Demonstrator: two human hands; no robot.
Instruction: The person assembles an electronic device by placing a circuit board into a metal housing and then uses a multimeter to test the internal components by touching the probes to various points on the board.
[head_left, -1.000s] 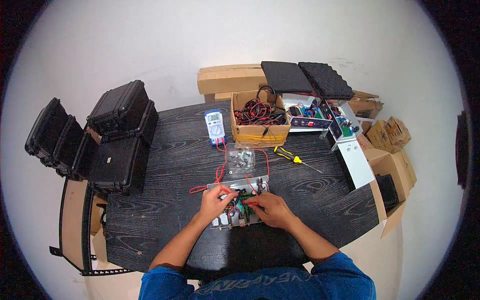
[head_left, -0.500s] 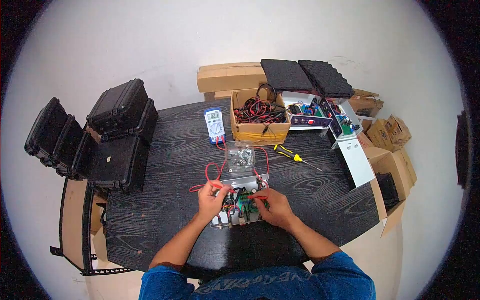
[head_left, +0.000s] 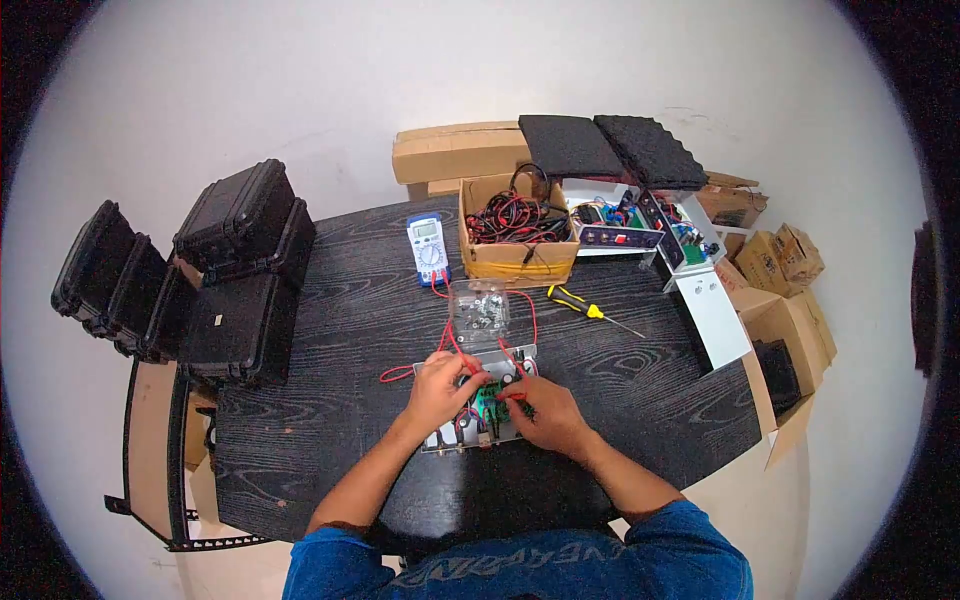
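Both hands are over an opened metal chassis [head_left: 437, 437] that holds a green circuit board [head_left: 488, 409] with wires and capacitors. My left hand [head_left: 442, 389] is closed on a red test probe [head_left: 477, 379], its end pointing at the board. In my right hand [head_left: 551, 412], a second red probe [head_left: 513, 396] is pinched, reaching over the board's right part. Fingers hide where both tips end. Red leads run from the probes toward the blue-and-white multimeter [head_left: 428, 250], whose display is too small to read.
Behind the chassis stands a clear plastic box [head_left: 480, 312] of small hardware. A yellow-black screwdriver [head_left: 577, 302] lies to its right. Farther back are a cardboard box [head_left: 520, 268] of cables and opened electronic units [head_left: 620, 238]. Black hard cases [head_left: 235, 320] stand at the left.
My left hand has moved right with its probe, closer to my right hand and over the board. The right hand has barely shifted.
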